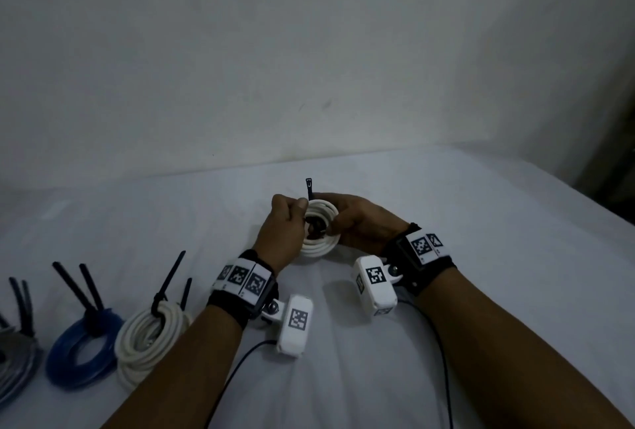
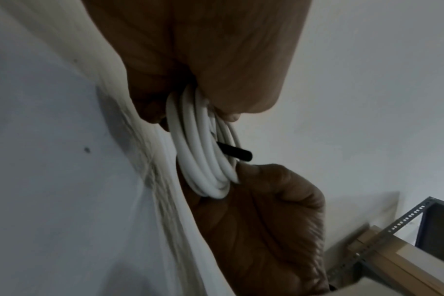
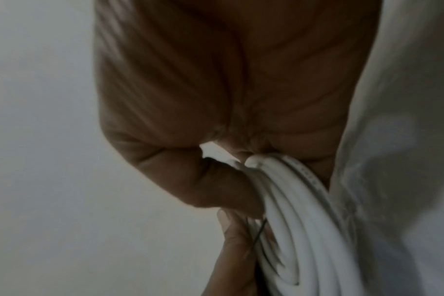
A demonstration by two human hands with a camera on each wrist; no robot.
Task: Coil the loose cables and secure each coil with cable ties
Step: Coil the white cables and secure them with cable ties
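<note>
A small white cable coil point(image 1: 319, 239) is held just above the white tabletop, between both hands. My left hand point(image 1: 300, 210) curls round the coil's left side point(image 2: 203, 156) and pins a black cable tie point(image 1: 309, 189) against it. The tie's head sticks up past the thumb. A short black end of the tie point(image 2: 237, 153) pokes out through the loops. My right hand point(image 1: 335, 224) grips the coil's right side, thumb and fingers pinching the strands point(image 3: 304, 220). In the right wrist view a thin dark strip of the tie point(image 3: 259, 234) runs beside the left hand's fingers point(image 3: 236, 250).
Three tied coils lie at the near left: a white one point(image 1: 151, 336), a blue one point(image 1: 86, 349) and a grey one point(image 1: 17, 370), each with black tie tails standing up. The table point(image 1: 481, 222) backs onto a pale wall. A metal shelf point(image 2: 406, 224) stands off to the right.
</note>
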